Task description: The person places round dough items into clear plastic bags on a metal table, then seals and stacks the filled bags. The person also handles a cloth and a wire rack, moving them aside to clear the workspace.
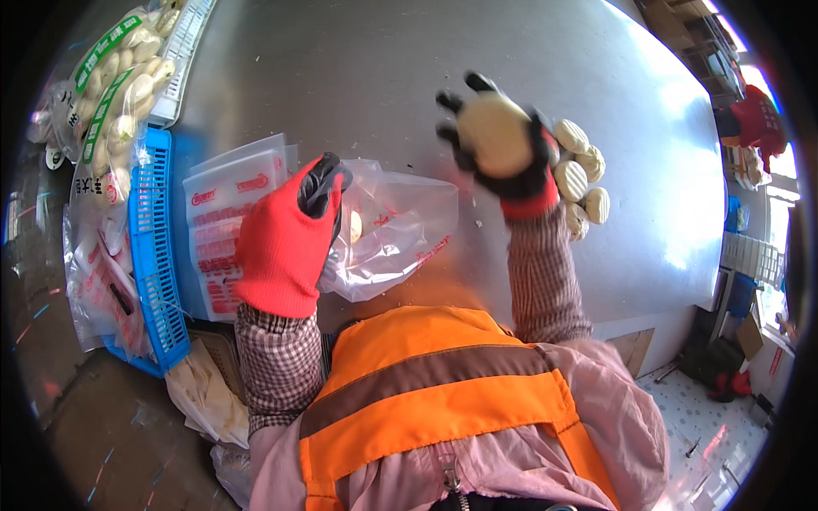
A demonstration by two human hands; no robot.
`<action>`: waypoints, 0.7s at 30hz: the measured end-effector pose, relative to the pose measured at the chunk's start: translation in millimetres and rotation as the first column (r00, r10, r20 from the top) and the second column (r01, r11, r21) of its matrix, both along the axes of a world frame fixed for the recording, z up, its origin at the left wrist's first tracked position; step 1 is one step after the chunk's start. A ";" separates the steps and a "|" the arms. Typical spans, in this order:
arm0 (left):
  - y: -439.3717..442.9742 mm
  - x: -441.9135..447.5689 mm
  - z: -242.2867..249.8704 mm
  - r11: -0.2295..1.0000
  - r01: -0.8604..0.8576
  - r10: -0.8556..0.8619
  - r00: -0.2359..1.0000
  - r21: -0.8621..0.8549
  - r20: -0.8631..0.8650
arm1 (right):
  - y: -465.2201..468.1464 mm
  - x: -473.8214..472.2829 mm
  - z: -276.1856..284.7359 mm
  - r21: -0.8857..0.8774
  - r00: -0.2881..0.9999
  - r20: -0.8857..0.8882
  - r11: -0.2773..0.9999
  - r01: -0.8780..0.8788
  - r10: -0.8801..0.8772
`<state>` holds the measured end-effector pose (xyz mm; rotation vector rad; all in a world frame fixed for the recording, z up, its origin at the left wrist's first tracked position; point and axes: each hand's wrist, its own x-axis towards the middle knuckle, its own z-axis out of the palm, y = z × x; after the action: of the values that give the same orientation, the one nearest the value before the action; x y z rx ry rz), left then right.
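My left hand (287, 236), in a red knit glove with black-coated fingers, pinches the edge of a clear plastic bag (402, 246) with red print. A pale round piece (355, 225) shows at the bag, partly hidden by my fingers. Over the table, blurred by motion, my right hand (519, 182) wears the same kind of glove and grips a round, cream-coloured bun (495, 135). Several smaller-looking pale buns with ridged tops (571, 181) lie on the metal table (358, 76) beside my right wrist.
Flat printed plastic bags (220, 223) lie left of my left hand. Beyond them stands a blue plastic basket (150, 255) holding more bags. Filled bags of pale buns (118, 96) rest near a white crate (182, 70). A person in red (757, 121) is at the far right.
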<state>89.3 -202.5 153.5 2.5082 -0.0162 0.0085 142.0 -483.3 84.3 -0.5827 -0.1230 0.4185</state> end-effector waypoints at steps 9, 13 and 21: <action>-33.4 -25.5 58.0 0.971 0.134 -0.112 0.987 -0.200 0.115 | 21.6 -79.4 60.7 -0.685 0.876 0.481 0.634 0.360 0.022; 4.5 -21.5 46.4 0.909 0.049 0.032 0.982 -0.414 0.186 | -37.2 -36.1 78.2 -0.640 0.881 0.399 0.611 0.465 -0.253; -19.4 4.5 52.6 0.946 0.033 -0.078 0.989 0.323 0.126 | -74.7 60.5 -84.9 -0.728 0.983 0.019 -0.671 0.140 0.185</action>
<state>93.8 -221.9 206.2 2.8276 -0.1573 0.1679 202.6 -558.0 -0.6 -2.9083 0.2135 0.4053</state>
